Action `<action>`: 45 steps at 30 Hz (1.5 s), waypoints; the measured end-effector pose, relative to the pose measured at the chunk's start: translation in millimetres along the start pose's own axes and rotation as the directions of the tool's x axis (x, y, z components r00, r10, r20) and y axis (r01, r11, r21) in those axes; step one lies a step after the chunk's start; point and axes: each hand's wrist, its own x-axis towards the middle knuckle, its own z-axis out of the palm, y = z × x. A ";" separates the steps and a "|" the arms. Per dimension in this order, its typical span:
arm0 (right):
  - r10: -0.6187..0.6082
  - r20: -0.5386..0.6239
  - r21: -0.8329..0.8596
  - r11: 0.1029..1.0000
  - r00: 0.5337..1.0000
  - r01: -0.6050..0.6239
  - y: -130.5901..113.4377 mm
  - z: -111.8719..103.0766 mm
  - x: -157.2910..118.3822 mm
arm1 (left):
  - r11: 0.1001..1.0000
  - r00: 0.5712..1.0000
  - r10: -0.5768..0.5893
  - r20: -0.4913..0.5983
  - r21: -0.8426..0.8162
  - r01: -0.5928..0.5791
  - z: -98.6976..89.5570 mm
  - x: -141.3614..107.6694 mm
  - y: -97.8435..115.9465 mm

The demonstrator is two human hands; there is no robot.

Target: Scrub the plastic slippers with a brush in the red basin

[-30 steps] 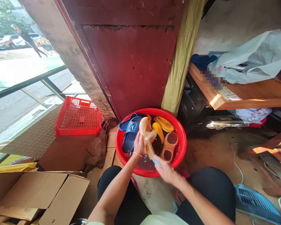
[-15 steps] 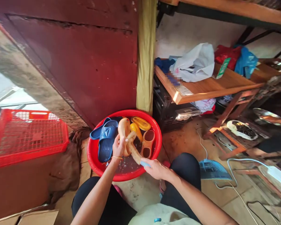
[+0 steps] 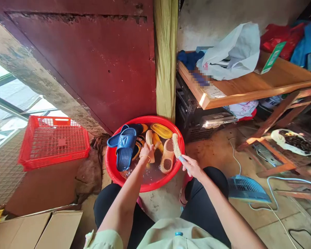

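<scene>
In the head view a round red basin (image 3: 111, 173) of murky water stands between my knees. My left hand (image 3: 146, 151) grips a tan slipper (image 3: 149, 137) tilted on edge over the water. By its blue handle my right hand (image 3: 192, 166) holds a scrub brush (image 3: 176, 146), its pale bristly head above the basin's right rim. Around the held slipper lie a blue slipper (image 3: 126, 149), a yellow slipper (image 3: 161, 131) and a tan slipper with dark textured patches (image 3: 167, 156). Other dark and yellow footwear is partly hidden behind my left hand.
A red plastic crate (image 3: 59, 141) sits left, above cardboard (image 3: 49, 186). Behind the basin stands a dark red door (image 3: 93, 69). At right are a wooden table (image 3: 248, 90) with bags, a blue fan-shaped grille (image 3: 248, 188) and cables on the floor.
The brush has moved right, off the slipper and toward the basin's right rim. My left hand still holds the slipper, now turned more on edge. The camera view has shifted.
</scene>
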 end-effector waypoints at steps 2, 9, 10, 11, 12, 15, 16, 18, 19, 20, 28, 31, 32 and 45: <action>0.022 -0.019 0.044 0.999 1.000 -0.021 7.8 -1.1 7.3 | 0.999 0.999 -0.047 0.021 -0.009 0.048 4.0 6.5 2.9; 0.034 0.044 0.057 0.998 0.998 -0.036 21.1 11.2 23.1 | 0.993 0.993 -0.113 -0.027 -0.016 0.113 12.0 31.0 39.9; 0.030 0.043 0.048 0.998 0.999 -0.032 22.0 12.4 23.5 | 0.993 0.991 -0.114 -0.069 -0.005 0.114 16.5 29.6 46.3; 0.029 0.036 0.040 0.999 0.999 -0.030 22.8 13.0 23.6 | 0.993 0.987 -0.116 -0.113 0.004 0.117 22.1 26.7 51.7; 0.027 0.026 0.034 0.999 0.999 -0.028 23.7 13.1 23.6 | 0.993 0.981 -0.117 -0.154 0.010 0.120 28.6 22.6 56.0; 0.022 0.017 0.023 0.999 1.000 -0.022 26.3 11.6 22.8 | 0.995 0.972 -0.090 -0.218 0.015 0.095 45.5 10.3 60.0; 0.019 0.022 0.019 1.000 1.000 -0.019 27.0 11.2 22.4 | 0.997 0.973 -0.072 -0.220 0.017 0.078 47.5 8.1 58.5; 0.017 0.027 0.011 1.000 0.999 -0.017 27.6 11.2 21.5 | 0.999 0.983 -0.046 -0.177 0.007 0.048 43.2 7.9 51.9; 0.019 0.024 0.007 1.000 1.000 -0.019 27.4 11.8 20.9 | 0.999 0.990 -0.042 -0.136 -0.006 0.042 37.0 9.2 47.1; 0.021 0.020 0.004 1.000 1.000 -0.021 26.8 12.9 20.2 | 0.999 0.994 -0.041 -0.100 -0.017 0.040 28.9 10.3 41.7; 0.006 0.000 -0.006 1.000 1.000 -0.006 19.1 23.8 16.4 | 0.839 0.838 0.543 -0.045 0.058 -0.541 15.0 -46.5 18.8; 0.030 -0.052 -0.005 1.000 0.998 -0.031 19.5 27.7 18.9 | 0.825 0.826 0.558 0.086 0.049 -0.563 46.0 -75.8 30.4; 0.039 -0.069 -0.009 0.999 0.997 -0.039 19.8 29.1 19.4 | 0.868 0.868 0.482 0.121 0.068 -0.491 54.9 -80.6 34.7; -0.274 -0.099 -0.358 0.907 0.957 0.223 2.4 29.9 2.8 | 0.896 0.955 0.294 0.039 -0.359 -0.261 5.8 -69.3 -0.4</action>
